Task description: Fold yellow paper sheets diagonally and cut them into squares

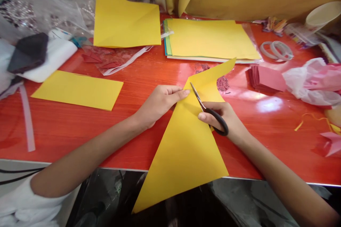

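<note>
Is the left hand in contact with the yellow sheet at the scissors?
Touching. The head view shows the left hand pinching the edge of that yellow sheet, its thumb overlapping the paper beside the scissors.

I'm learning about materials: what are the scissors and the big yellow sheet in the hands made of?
The scissors seem to have metal blades, grey and shiny, and black handles, probably smooth plastic. The yellow sheet looks like matte paper or thin card: it's thin and bends.

Yellow sheet [183, 149] — bent; black-handled scissors [202, 106] — across it.
</note>
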The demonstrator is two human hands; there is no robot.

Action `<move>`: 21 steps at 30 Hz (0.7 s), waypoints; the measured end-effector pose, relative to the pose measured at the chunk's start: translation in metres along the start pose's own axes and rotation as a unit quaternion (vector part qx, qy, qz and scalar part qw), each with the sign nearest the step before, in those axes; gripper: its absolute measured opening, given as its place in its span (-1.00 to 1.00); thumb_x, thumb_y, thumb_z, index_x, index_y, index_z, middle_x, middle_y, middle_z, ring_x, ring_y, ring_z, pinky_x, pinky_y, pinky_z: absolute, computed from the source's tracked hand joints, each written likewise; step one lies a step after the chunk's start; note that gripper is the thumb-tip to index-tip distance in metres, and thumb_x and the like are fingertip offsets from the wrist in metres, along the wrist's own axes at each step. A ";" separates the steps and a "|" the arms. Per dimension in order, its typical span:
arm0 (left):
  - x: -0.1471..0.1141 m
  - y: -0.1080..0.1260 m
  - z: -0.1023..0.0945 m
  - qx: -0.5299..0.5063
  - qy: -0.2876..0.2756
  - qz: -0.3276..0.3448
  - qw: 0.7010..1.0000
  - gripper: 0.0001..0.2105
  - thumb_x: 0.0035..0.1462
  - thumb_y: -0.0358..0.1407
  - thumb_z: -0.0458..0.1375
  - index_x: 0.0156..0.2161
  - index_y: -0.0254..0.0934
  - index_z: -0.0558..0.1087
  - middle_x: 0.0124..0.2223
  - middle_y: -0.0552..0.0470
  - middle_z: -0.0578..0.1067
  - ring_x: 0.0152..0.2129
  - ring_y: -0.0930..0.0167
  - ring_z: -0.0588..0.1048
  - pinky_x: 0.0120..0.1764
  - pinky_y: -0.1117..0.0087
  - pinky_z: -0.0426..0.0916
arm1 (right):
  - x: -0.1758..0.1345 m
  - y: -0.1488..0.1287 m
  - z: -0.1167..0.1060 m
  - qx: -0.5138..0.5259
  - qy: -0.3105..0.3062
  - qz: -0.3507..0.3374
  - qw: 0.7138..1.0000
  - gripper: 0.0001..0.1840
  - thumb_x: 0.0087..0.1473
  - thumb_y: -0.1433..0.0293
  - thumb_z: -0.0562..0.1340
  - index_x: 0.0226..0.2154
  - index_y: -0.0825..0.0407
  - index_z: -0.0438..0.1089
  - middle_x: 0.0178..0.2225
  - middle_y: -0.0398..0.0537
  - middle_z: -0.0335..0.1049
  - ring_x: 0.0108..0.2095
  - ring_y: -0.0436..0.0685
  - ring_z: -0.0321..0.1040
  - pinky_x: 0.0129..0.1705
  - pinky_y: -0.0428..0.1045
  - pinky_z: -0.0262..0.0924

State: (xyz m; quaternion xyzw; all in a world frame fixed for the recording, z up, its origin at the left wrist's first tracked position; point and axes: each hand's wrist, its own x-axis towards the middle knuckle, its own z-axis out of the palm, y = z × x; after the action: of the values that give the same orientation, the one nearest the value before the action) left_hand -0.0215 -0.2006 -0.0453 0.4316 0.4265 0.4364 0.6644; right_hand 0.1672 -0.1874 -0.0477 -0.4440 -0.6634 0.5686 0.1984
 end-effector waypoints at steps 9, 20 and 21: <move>0.001 -0.002 0.001 0.010 0.008 -0.011 1.000 -0.78 0.06 -0.17 0.20 -0.34 -0.31 0.55 -0.41 0.04 0.56 -0.49 0.45 0.51 -0.38 0.48 0.41 | 0.000 0.000 0.002 -0.006 0.011 -0.007 1.000 -0.45 -0.18 -0.08 0.27 -0.63 0.03 0.14 -0.62 -0.22 -0.08 -0.59 -0.08 -0.11 -0.60 -0.10 -0.22; 0.000 -0.002 0.003 -0.018 -0.015 -0.040 0.999 -0.80 0.05 -0.19 0.21 -0.34 -0.32 0.54 -0.43 0.04 0.56 -0.50 0.45 0.51 -0.38 0.47 0.42 | 0.000 -0.002 0.002 0.001 0.024 -0.008 1.000 -0.51 -0.17 -0.02 0.30 -0.62 0.04 0.21 -0.64 -0.22 -0.01 -0.61 -0.08 -0.06 -0.60 -0.10 -0.17; 0.000 -0.002 0.003 -0.017 -0.015 -0.042 0.999 -0.80 0.05 -0.19 0.21 -0.34 -0.32 0.54 -0.43 0.04 0.56 -0.50 0.45 0.51 -0.38 0.47 0.41 | 0.000 -0.002 0.002 0.004 0.022 -0.008 1.000 -0.50 -0.18 -0.03 0.30 -0.62 0.04 0.21 -0.64 -0.21 0.01 -0.61 -0.08 -0.04 -0.60 -0.10 -0.15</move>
State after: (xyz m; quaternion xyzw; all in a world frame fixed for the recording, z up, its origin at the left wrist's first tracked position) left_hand -0.0178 -0.2016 -0.0464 0.4085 0.4270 0.4086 0.6956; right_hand 0.1650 -0.1884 -0.0460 -0.4504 -0.6604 0.5594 0.2193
